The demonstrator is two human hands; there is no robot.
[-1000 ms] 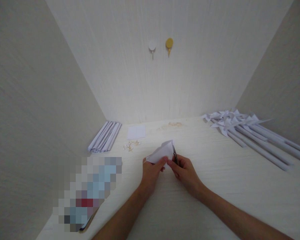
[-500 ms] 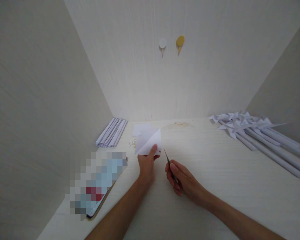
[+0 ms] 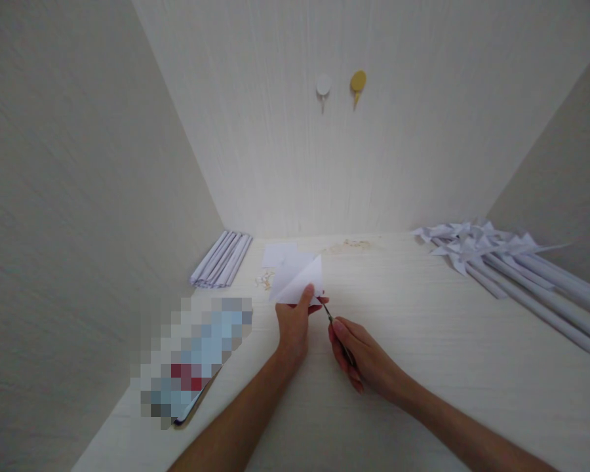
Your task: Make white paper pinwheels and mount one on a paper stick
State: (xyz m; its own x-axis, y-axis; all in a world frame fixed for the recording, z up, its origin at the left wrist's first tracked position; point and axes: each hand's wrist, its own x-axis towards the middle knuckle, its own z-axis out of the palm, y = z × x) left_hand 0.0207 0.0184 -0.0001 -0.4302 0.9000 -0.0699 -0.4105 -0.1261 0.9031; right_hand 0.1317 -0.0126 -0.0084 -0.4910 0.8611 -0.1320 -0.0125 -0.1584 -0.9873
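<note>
My left hand is closed on a folded sheet of white paper, with the thumb on top and fingers beneath. A diagonal fold or edge runs across the sheet. In my right hand is a slim, dark, pointed metal tool, held between thumb and fingers. Its tip meets the lower right edge of the paper, close to my left fingertips; whether it has gone into the paper I cannot tell. Behind the held sheet, another flat white paper lies on the table.
White paper tubes lie stacked at the left. Paper pinwheels on rolled sticks are piled at the right. A phone-like, blurred-out object lies front left. Small pale bits and thin strands are scattered. White and yellow hooks hang on the wall.
The pointed tool's tip has moved from just right of the paper to its lower right edge. My left fingers now spread slightly out past that edge. The view has shifted a little.
</note>
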